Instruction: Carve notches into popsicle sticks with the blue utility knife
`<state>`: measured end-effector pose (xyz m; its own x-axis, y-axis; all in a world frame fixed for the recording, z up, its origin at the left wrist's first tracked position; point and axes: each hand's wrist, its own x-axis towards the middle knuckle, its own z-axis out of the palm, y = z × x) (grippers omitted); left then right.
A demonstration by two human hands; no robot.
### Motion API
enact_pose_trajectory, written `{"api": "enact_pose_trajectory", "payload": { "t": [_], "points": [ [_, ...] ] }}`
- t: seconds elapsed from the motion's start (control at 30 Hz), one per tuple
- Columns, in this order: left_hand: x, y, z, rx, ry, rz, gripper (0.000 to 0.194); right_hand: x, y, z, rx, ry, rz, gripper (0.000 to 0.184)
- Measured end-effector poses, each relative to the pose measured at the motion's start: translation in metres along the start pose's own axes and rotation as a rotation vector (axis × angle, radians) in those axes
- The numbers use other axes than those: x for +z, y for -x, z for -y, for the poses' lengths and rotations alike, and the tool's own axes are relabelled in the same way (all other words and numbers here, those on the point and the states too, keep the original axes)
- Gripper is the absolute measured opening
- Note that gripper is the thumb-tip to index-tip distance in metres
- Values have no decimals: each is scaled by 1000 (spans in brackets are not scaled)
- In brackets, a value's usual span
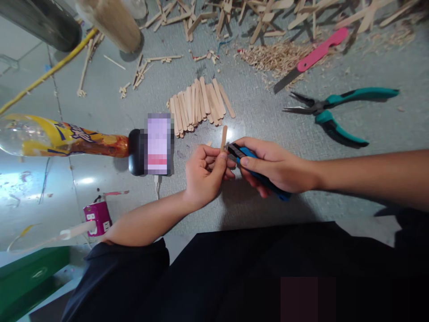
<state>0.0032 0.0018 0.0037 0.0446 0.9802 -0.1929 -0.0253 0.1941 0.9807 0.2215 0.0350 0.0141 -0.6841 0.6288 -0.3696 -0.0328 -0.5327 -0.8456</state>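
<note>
My left hand (206, 172) pinches a wooden popsicle stick (224, 136) between thumb and fingers, its rounded end pointing away from me. In my right hand (273, 165) is a blue and black utility knife (246, 156), its tip against or very close to the stick, beside my left fingertips. The blade itself is too small to make out. Just beyond my hands lies a row of loose popsicle sticks (192, 105), side by side and partly overlapping.
Teal pliers (320, 107) lie open at the right, near a pink-handled folding saw (317, 56) and a heap of wood shavings (278, 60). Joined sticks (264, 18) spread along the back. Left are a phone (159, 143), a bottle (67, 136) and a purple power adapter (97, 218).
</note>
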Motion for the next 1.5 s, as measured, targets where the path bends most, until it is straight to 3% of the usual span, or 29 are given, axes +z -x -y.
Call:
{"api": "enact_pose_trajectory", "payload": {
  "t": [0.43, 0.63, 0.73, 0.87, 0.97, 1.17, 1.27, 1.5],
  "points": [
    [-6, 6, 15, 63, -157, 38, 39, 11, 3, 6, 58, 106, -123, 6],
    [-11, 2, 17, 308, -279, 118, 27, 23, 11, 21, 187, 210, -184, 14],
    [-13, 3, 19, 342, -325, 120, 23, 24, 13, 25, 238, 236, -174, 16],
    [-13, 1, 22, 309, -302, 155, 25, 20, 11, 28, 291, 235, -146, 19],
    [-11, -3, 19, 291, -167, 164, 23, 13, 7, 29, 256, 220, -129, 20],
    [-6, -6, 4, 89, 124, 162, 30, -7, 1, 21, 152, 142, 16, 12],
    [-5, -4, -1, 30, 192, 145, 33, -14, 1, 16, 136, 47, 82, 7],
    [-3, -5, -4, -25, 255, 109, 45, -21, 2, 12, 147, -81, 168, 14]
  ]
}}
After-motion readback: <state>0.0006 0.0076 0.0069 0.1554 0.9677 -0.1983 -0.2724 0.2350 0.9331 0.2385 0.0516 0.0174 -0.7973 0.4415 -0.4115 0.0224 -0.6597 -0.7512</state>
